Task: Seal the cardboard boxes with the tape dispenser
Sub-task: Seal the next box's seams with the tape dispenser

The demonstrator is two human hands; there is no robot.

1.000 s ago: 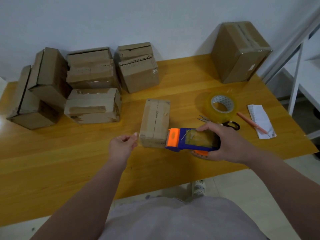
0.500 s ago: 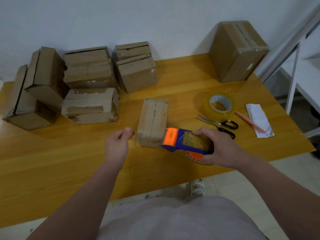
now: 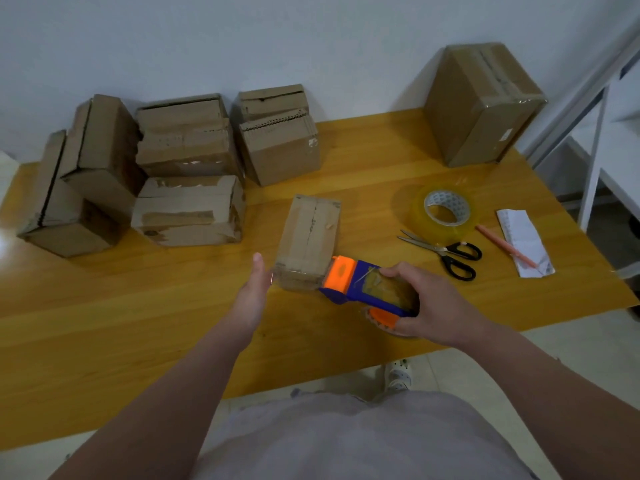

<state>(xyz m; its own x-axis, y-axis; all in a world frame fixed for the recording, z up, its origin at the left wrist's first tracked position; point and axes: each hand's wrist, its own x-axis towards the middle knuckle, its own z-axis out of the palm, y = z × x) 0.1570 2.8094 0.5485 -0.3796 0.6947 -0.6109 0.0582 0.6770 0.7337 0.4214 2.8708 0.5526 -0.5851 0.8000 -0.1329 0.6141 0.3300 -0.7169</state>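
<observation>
Right hand (image 3: 433, 306) covering tape dispenser (image 3: 360, 284) rear, nose hiding box (image 3: 308, 237) corner

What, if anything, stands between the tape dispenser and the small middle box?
Nothing visible. The tape dispenser in the right hand has its orange head at the near end of the small box. The left hand is beside that box, and the scissors and tape roll lie off to the right.

black-handled scissors (image 3: 440, 249) beside clear tape roll (image 3: 424, 216); orange pencil (image 3: 505, 245) partly on paper slip (image 3: 523, 230); wooden table (image 3: 138, 323).
</observation>
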